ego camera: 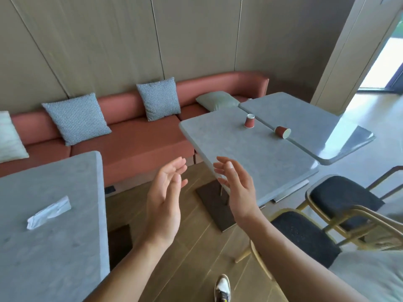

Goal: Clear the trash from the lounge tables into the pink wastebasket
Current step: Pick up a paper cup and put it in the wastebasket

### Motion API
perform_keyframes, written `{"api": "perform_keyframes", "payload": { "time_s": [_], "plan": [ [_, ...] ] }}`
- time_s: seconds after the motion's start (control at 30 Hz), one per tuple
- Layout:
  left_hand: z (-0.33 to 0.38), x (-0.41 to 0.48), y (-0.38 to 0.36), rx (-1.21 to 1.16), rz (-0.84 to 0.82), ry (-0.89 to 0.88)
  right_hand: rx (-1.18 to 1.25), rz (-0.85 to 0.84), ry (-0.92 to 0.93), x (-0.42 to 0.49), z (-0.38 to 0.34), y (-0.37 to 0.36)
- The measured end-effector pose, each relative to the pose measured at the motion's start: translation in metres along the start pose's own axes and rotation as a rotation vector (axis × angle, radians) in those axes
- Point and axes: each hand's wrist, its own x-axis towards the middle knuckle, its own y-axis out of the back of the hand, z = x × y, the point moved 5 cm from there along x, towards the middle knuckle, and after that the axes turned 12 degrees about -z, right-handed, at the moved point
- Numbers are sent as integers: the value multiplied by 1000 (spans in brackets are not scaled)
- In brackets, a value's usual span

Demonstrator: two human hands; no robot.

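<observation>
A crumpled white wrapper (49,212) lies on the grey table (54,258) at the left. On the grey table (261,162) ahead, a red paper cup (249,121) stands upside down, and a second red cup (282,131) lies on its side at the seam with a third grey table (316,127). My left hand (165,201) and my right hand (236,188) hover over the floor between the tables, palms facing each other, fingers relaxed, holding nothing. No pink wastebasket is in view.
A red bench sofa (139,140) with checked cushions (76,118) runs along the wall. Two black-seated chairs (305,236) with gold frames stand at the right. The table's dark base plate (216,205) sits on the wooden floor. My shoe (222,287) shows at the bottom.
</observation>
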Motion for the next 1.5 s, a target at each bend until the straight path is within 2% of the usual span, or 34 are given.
{"api": "perform_keyframes", "payload": {
  "time_s": [0.53, 0.67, 0.87, 1.23, 1.4, 1.5],
  "plan": [
    [-155, 315, -91, -88, -195, 41, 38, 213, -54, 288, 83, 138],
    [-177, 366, -118, -92, -265, 59, 27, 273, -57, 324, 92, 172],
    [-214, 438, -173, -140, -423, 112, 6, 451, -100, 364, 116, 232],
    [-332, 579, -272, -253, -727, 221, -110, 769, -225, 462, 200, 323],
    [-381, 629, -307, -301, -802, 262, -217, 854, -303, 495, 234, 358],
    [-410, 645, -328, -304, -832, 298, -331, 829, -394, 510, 258, 380]
  ]
}}
